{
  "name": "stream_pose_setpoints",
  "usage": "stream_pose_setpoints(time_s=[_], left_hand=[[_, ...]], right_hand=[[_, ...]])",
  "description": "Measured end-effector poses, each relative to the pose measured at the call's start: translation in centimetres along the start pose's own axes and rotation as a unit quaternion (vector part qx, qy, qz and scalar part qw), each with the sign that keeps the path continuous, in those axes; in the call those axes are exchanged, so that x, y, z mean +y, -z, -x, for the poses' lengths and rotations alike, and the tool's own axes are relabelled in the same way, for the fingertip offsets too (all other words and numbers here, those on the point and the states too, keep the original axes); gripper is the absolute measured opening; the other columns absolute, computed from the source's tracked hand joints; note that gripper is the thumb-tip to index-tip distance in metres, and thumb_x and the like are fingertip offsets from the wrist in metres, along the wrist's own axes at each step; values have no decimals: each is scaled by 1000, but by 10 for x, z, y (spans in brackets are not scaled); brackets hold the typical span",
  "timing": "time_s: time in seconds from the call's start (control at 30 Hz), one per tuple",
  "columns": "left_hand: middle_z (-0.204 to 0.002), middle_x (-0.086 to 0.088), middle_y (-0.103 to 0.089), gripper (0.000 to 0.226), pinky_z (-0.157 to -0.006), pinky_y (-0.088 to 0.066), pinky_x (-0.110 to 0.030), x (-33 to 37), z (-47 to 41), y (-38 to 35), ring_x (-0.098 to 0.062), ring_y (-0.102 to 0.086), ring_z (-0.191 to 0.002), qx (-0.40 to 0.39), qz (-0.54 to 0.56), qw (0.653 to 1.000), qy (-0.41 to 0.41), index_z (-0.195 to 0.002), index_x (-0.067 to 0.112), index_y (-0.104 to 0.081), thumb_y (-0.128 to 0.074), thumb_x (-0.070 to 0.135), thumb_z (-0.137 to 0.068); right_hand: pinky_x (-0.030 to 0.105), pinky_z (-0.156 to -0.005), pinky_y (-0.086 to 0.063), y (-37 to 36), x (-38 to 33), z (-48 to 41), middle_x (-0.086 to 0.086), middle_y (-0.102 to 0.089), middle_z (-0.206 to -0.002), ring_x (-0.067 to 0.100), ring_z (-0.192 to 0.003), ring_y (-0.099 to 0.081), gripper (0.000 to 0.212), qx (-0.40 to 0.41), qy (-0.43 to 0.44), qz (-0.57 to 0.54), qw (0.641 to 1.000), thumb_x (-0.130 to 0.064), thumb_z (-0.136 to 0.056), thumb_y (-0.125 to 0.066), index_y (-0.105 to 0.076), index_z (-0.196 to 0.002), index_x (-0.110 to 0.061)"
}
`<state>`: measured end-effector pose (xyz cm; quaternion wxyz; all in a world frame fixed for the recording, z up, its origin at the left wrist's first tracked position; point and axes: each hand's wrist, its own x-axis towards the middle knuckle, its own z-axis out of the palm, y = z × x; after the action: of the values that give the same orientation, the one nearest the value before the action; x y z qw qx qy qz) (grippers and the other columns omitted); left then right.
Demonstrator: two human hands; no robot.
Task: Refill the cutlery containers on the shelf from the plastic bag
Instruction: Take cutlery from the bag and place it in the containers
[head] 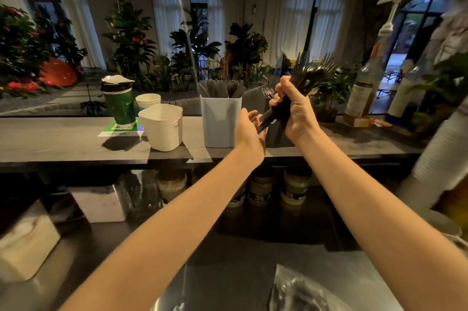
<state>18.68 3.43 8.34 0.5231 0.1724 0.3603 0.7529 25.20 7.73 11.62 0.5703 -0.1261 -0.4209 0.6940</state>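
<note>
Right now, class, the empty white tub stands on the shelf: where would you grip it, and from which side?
Probably pinch the white tub's near rim from above and in front: its mouth is open, while cups crowd behind it and the knife container stands to its right.

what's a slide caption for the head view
Restocking: right hand grips a bundle of black forks, tines up, left hand at the handle ends, beside a white container of knives.

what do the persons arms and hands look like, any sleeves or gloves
The left forearm and right forearm are bare to the frame's edge, with no sleeve showing. The left hand and right hand wear no gloves; no ring, watch or bracelet is visible.
</note>
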Motion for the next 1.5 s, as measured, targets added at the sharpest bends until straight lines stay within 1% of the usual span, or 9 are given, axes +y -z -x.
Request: stream_pose_setpoints(time_s=[0.13, 0.33, 0.6, 0.77, 0.9, 1.0, 1.17, 1.3, 1.5], left_hand=[[-93, -11, -65, 43, -81, -48, -34, -16, 27, 0, -23, -60, -92, -83, 39, 994, 62, -89, 10, -61, -30, 36, -102], [-73, 1, -64, 41, -89, -47, -35, -25, 45, 17, -18, -59, -86, -145, -135, 980, 19, -78, 16, -61, -35, 39, -100], [-90, -2, -62, 37, -59, -56, -21, -11, 67, 17, -6, -65, -64, -207, -370, 903, -65, -118, 11, -49, -60, 32, -90], [-86, 3, -64, 20, -72, -55, -27, -12, 70, 16, -13, -63, -82, -145, -398, 898, -124, -97, 17, -60, -71, 28, -83], [-101, -8, -67, 8, -100, -44, -46, -15, 63, 13, -24, -59, -106, -91, -320, 939, -80, -88, 20, -66, -61, 25, -90], [-118, -10, -64, 23, -106, -39, -48, -19, 60, 15, -25, -54, -116, -85, -261, 959, -69, -106, 10, -66, -47, 22, -97], [-100, -3, -70, 44, -100, -41, -32, 0, 53, 23, -16, -62, -102, -201, -108, 972, -61, -71, 18, -65, -34, 9, -101], [-76, 1, -72, 24, -78, -51, -29, 12, 44, 25, -12, -66, -74, -169, -94, 978, -73, -82, 11, -55, -39, 9, -100], [-64, 2, -54, 17, -60, -49, -23, 6, 43, 17, -8, -52, -56, -140, -104, 982, -79, -81, 9, -55, -48, 9, -97]], right_hand=[[22, -51, -45, 17, 10, 34, -1, -52, -64, 8, -49, -47, 17, -49, -38, 34, 997, -9, -95, -51, -55, -79, -13], [19, -58, -47, 44, -1, 64, -2, -55, -73, 5, -55, -50, 21, -142, -83, 128, 978, -12, -97, -44, -54, -115, -17], [14, -48, -42, 54, -6, 90, -8, -52, -56, 2, -49, -48, 25, -252, -173, 181, 935, -8, -97, -39, -56, -79, -11], [17, -48, -38, 49, -7, 91, -7, -47, -56, 5, -49, -41, 7, -247, -146, 356, 889, -6, -89, -47, -51, -90, -11], [5, -70, -46, 39, 5, 95, 6, -51, -115, 7, -96, -54, 43, -178, -46, 499, 847, -4, -95, -49, -28, -133, -7], [5, -82, -42, 31, 13, 105, 2, -50, -123, 11, -113, -51, 24, -162, -21, 479, 863, -13, -103, -30, -36, -124, -24], [12, -85, -41, 54, 18, 113, 2, -35, -123, 17, -117, -42, 67, -98, -31, 474, 875, -17, -86, -66, -16, -130, -14], [40, -111, -27, 53, 19, 115, 13, -27, -151, 30, -138, -30, 64, 84, -197, 189, 958, -46, -97, -39, -15, -148, -16], [39, -91, -47, 40, 7, 110, 16, -44, -142, 33, -125, -49, 56, 178, -240, -55, 953, -47, -100, -29, -35, -142, -11]])
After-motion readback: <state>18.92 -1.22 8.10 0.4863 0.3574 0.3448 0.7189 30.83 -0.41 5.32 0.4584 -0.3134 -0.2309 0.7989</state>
